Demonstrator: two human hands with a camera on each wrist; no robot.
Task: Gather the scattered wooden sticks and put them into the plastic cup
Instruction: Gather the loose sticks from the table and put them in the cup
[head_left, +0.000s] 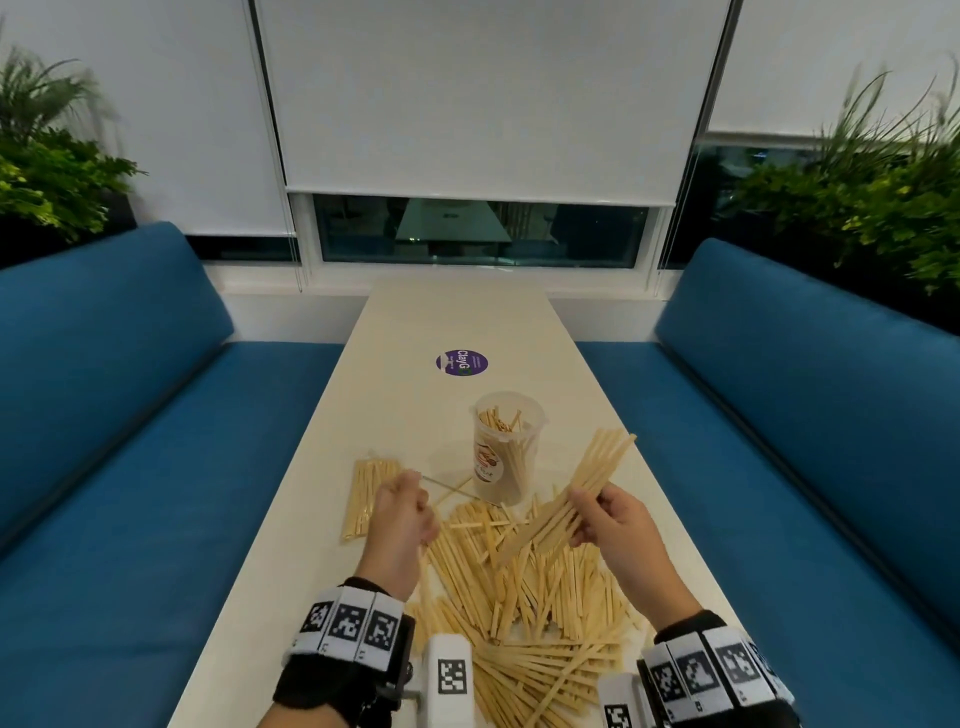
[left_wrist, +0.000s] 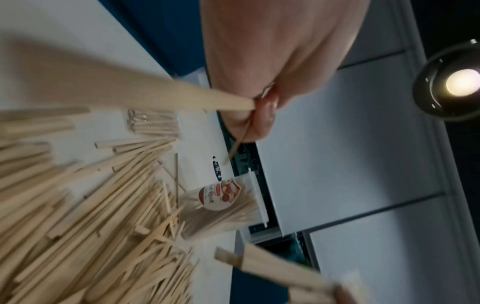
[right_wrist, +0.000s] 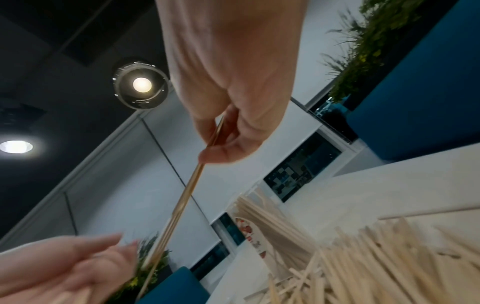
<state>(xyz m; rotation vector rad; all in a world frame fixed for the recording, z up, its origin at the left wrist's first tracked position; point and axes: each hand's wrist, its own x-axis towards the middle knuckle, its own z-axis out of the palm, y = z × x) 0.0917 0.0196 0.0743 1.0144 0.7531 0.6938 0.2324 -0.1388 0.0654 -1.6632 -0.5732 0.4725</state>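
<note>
Nearest me, loose sticks (head_left: 524, 613) cover the counter (head_left: 467, 322); my left hand (head_left: 400, 514) pinches a few, my right hand (head_left: 618, 525) clamps a fanned bundle (head_left: 587, 488), angled toward the cup (head_left: 506, 447) at 12 o'clock

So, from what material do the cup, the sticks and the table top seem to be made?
Cup: clear plastic, apparently; the sticks inside show through its wall, printed label on the side.
Sticks: pale, matte, flat strips, looks like unfinished wood.
Table top: smooth cream surface, perhaps laminate; cannot tell for sure.
</note>
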